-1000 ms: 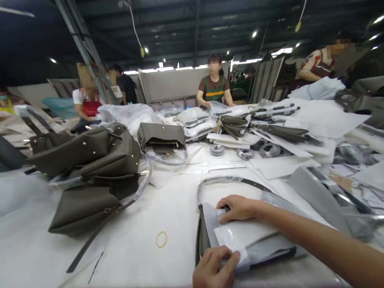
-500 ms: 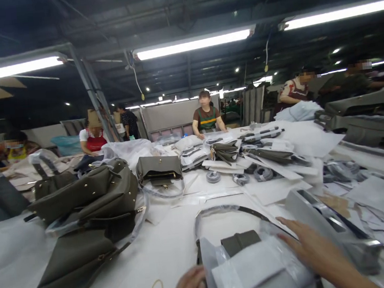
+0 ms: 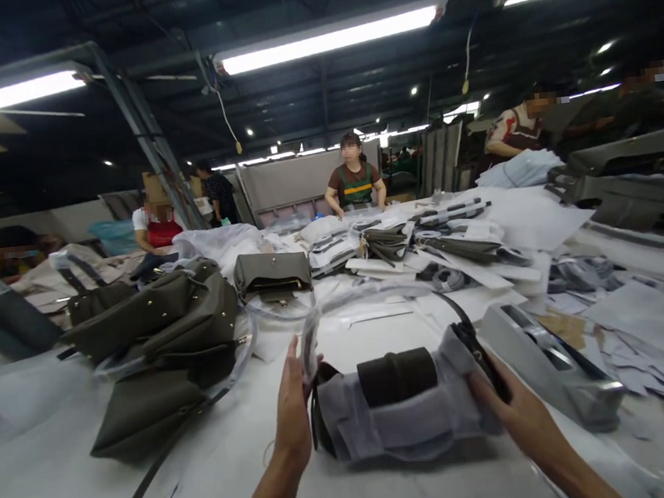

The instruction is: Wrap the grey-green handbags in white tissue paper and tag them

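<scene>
A dark olive handbag (image 3: 398,376), its body wrapped in whitish protective sheet, is in front of me near the bottom middle. Its strap (image 3: 458,309) arches over the far side, partly covered in clear film. At the bag's left end, my left hand (image 3: 293,409) is closed around the film-covered base of the strap. My right hand (image 3: 502,397) grips the opposite end, its fingers partly hidden behind the bag and strap. Beyond the left hand lies a pile of similar olive bags (image 3: 163,320).
A grey tape dispenser (image 3: 555,368) stands right of my right hand, with loose paper pieces (image 3: 643,375) beyond it. Another olive bag (image 3: 273,274), coiled wrapped straps (image 3: 448,278) and flat stacks fill the far table. A co-worker (image 3: 354,176) faces me across it; other people work around.
The handbag has shifted left and now shows its wrapped side with the strap raised. My left hand has moved up onto the strap, and the right hand has closed on the other end.
</scene>
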Available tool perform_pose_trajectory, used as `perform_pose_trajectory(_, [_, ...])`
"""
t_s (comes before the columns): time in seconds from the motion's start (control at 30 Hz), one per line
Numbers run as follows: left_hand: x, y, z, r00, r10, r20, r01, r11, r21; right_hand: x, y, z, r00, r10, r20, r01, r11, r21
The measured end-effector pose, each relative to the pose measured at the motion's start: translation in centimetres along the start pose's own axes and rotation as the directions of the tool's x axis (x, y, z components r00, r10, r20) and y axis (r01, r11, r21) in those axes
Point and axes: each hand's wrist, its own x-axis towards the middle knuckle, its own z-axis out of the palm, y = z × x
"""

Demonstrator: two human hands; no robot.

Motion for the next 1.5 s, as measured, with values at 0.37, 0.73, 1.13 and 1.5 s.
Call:
perform_pose_trajectory(0.37, [1.3,10.5,3.1,0.841,0.086,0.534,-0.376,0.803,0.463,-0.8,-9.7,-2.8,0.730,-0.622,-0.285,0.570,0.783,-0.248])
perform_pose_trajectory(0.73, [2.2,11.3,3.9,0.912,-0.082,0.401,-0.054,0.947,0.318,6.0,-11.4,-1.2,0.627,-0.763,0.157,0.719,0.489,-0.494])
perform_pose_trajectory(1.13, [3.3,9.5,2.0,0.852,-0.065,0.520,-0.078,0.965,0.249,3.4,-13.6,-2.3,0.537,-0.838,0.094,0.793,0.464,-0.396])
perform_pose_trajectory(1.5, [1.8,8.2,2.7,0.855,-0.026,0.518,-0.242,0.863,0.444,5.9,-12.0,-1.3,0.577,-0.817,-0.009,0.706,0.505,-0.496])
